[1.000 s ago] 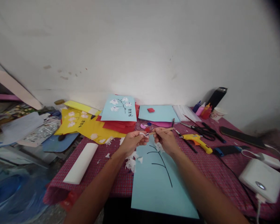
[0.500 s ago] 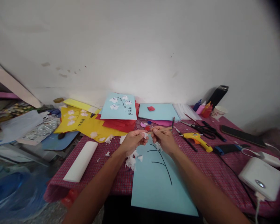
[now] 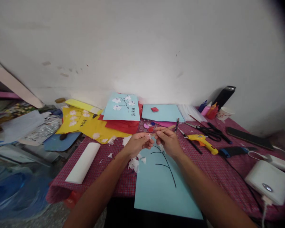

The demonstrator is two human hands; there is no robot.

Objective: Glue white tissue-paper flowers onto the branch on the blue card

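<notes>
My left hand [image 3: 137, 144] is closed, pinching a small white tissue paper piece [image 3: 149, 136] between thumb and fingers. Close by on the right, my right hand [image 3: 169, 143] grips a thin flat wooden stick [image 3: 169, 128], its tip turned toward the tissue. Both hands hover over the top of a light blue sheet [image 3: 154, 193], on which a black branch is drawn. Torn white tissue scraps [image 3: 134, 164] lie at the sheet's left edge. Some white tissue shows under my right hand, partly hidden by it.
Behind stands a blue card with white flowers [image 3: 121, 112], on red paper. Small paint dishes [image 3: 150, 129] sit beyond my hands. Rightward are a yellow glue gun [image 3: 201, 142], scissors [image 3: 211, 132], paint bottles [image 3: 212, 111] and a white power bank [image 3: 268, 182]. A white paper roll [image 3: 83, 163] lies left.
The wooden stick has tilted slightly in my right hand. Both hands stay close together over the sheet, and the whole view has shifted a little.
</notes>
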